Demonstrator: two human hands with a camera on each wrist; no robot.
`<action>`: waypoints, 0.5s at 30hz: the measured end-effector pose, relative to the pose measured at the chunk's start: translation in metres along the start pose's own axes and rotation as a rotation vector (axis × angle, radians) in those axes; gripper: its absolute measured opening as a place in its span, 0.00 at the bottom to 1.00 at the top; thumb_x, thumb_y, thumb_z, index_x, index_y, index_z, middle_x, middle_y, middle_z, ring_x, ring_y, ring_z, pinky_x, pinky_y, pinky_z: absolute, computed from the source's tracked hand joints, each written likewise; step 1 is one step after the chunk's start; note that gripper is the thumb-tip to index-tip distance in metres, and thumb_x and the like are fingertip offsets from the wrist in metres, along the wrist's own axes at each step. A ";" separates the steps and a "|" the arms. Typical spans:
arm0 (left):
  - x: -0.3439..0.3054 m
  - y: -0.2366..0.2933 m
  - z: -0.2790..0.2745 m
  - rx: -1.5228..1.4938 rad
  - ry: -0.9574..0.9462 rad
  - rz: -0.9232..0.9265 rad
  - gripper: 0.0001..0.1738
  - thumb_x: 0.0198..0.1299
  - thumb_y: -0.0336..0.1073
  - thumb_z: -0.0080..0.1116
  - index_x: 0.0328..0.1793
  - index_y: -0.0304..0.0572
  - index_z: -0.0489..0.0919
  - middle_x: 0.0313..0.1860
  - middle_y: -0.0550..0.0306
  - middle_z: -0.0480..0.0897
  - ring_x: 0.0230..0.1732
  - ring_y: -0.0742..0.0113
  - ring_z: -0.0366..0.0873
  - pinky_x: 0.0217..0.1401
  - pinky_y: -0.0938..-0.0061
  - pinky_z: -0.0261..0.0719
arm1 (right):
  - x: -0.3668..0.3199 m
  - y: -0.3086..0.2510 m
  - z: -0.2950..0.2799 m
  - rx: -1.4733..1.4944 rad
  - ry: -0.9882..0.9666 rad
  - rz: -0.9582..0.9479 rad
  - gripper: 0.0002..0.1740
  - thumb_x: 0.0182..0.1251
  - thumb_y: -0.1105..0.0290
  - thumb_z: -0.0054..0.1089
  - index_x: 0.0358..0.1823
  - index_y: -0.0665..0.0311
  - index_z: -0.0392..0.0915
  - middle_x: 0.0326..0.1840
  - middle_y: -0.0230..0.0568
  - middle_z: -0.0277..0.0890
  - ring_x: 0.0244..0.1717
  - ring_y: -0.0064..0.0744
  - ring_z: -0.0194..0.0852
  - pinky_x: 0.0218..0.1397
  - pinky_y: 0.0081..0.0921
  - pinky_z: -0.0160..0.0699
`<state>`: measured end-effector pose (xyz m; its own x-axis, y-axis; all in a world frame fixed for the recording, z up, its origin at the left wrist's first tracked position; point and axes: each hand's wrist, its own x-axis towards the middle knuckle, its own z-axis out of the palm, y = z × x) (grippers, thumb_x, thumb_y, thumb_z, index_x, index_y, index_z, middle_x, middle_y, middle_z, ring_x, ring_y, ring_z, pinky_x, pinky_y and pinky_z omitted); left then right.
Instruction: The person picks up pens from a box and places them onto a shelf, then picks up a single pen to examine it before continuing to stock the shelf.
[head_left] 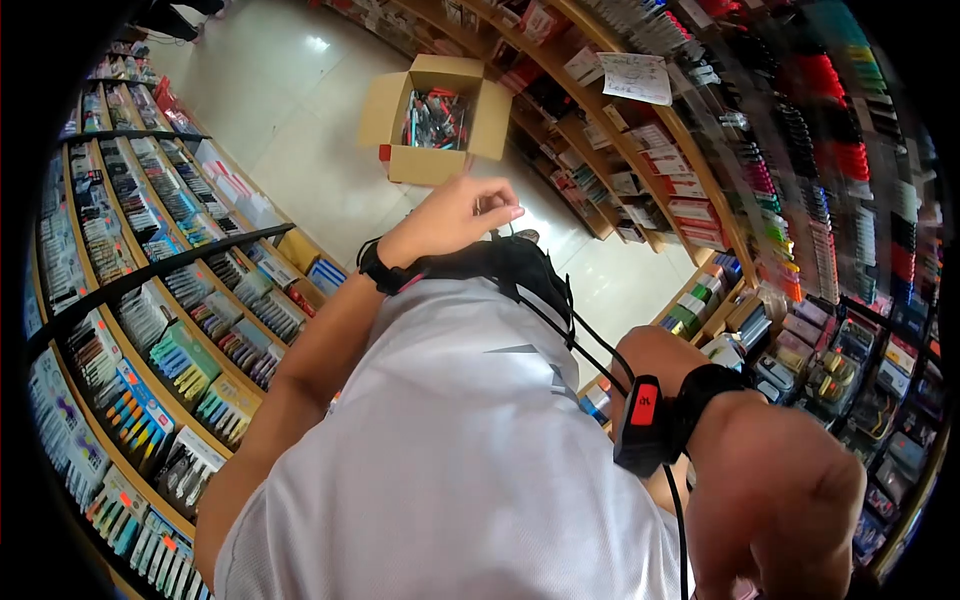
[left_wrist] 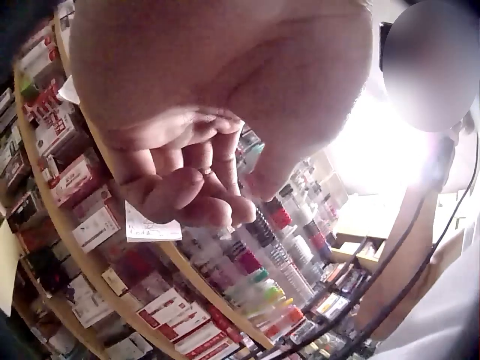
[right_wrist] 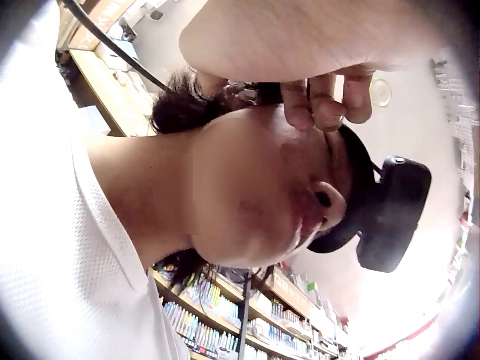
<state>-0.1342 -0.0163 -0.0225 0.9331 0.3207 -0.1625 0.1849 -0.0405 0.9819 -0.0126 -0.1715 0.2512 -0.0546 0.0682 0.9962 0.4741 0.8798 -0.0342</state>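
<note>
My left hand (head_left: 455, 215) is held in front of my waist, between my body and an open cardboard box (head_left: 428, 165) on the floor. In the left wrist view its fingers (left_wrist: 214, 206) bend loosely toward the palm, and nothing shows between them and the thumb. Packed inside the box are several long, thin packaged items (head_left: 436, 120), some red and some dark. My right hand (head_left: 780, 490) is raised close to the head camera. In the right wrist view its bent fingers (right_wrist: 326, 105) are right beside my face, with no object visible in them.
Tiered shelves of pens (head_left: 180, 270) line the left side. On the right, a rack (head_left: 830, 150) of hanging pens rises above shelves of boxed goods (head_left: 690, 220). A handwritten paper sheet (head_left: 637, 78) hangs there. Black cables (head_left: 570, 345) run across my shirt. Pale floor tiles (head_left: 290, 110) surround the box.
</note>
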 end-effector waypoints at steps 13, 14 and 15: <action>0.003 -0.009 -0.015 -0.308 0.038 0.131 0.29 0.78 0.54 0.40 0.63 0.33 0.76 0.35 0.57 0.83 0.43 0.70 0.78 0.55 0.73 0.73 | -0.149 0.008 -0.039 -0.314 -0.631 0.969 0.36 0.64 0.40 0.62 0.53 0.69 0.82 0.28 0.47 0.76 0.26 0.43 0.75 0.31 0.35 0.74; 0.006 -0.008 -0.011 -0.296 0.067 0.144 0.34 0.79 0.58 0.34 0.65 0.33 0.75 0.37 0.55 0.84 0.44 0.68 0.79 0.56 0.71 0.73 | -0.158 0.003 -0.041 -0.325 -0.689 1.062 0.32 0.62 0.45 0.66 0.53 0.68 0.82 0.29 0.48 0.76 0.28 0.47 0.77 0.34 0.36 0.76; 0.011 -0.016 -0.006 -0.277 0.088 0.137 0.36 0.78 0.59 0.32 0.65 0.32 0.75 0.38 0.53 0.85 0.45 0.67 0.80 0.57 0.70 0.74 | -0.165 -0.005 -0.045 -0.320 -0.758 1.191 0.29 0.63 0.49 0.66 0.53 0.68 0.81 0.33 0.50 0.78 0.33 0.51 0.79 0.39 0.39 0.78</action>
<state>-0.1291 -0.0062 -0.0398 0.9111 0.4110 -0.0302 -0.0423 0.1661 0.9852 0.0340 -0.2086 0.0906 0.1094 0.9884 0.1049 0.7363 -0.0097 -0.6765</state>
